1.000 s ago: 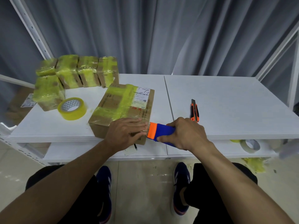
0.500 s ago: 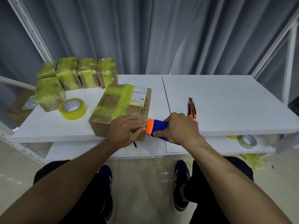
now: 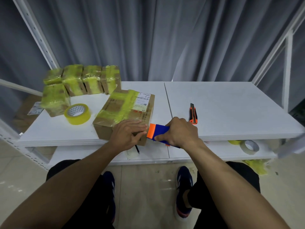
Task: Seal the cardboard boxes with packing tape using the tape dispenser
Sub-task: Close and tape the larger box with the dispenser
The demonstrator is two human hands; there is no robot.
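Cardboard box (image 3: 125,113) sits at the front edge of the worktop (image 3: 231,104), left of the panel seam, its near corner reaching that edge. Yellow tape already crosses the top and the shipping label is partly covered. My left grip (image 3: 127,135) is released, its fingers laid flat and pressing the box top at the near right corner. My right grip (image 3: 179,133) is clenched round the blue body of the tape dispenser (image 3: 157,133), whose orange end is at the box's right side. I cannot tell whether they are in contact. Judged step: finishing a strip at this corner, with the tape end pinned under my flat fingers. Next move likely calls for a firm tilt or pull to sever the tape at the dispenser, the box held down so it cannot slide off the front edge, then the loose end smoothed. Sealed boxes (image 3: 82,78) are stacked at the back left corner, with a spare tape roll (image 3: 77,114) nearby. The utility knife (image 3: 193,114) lies right of the seam.
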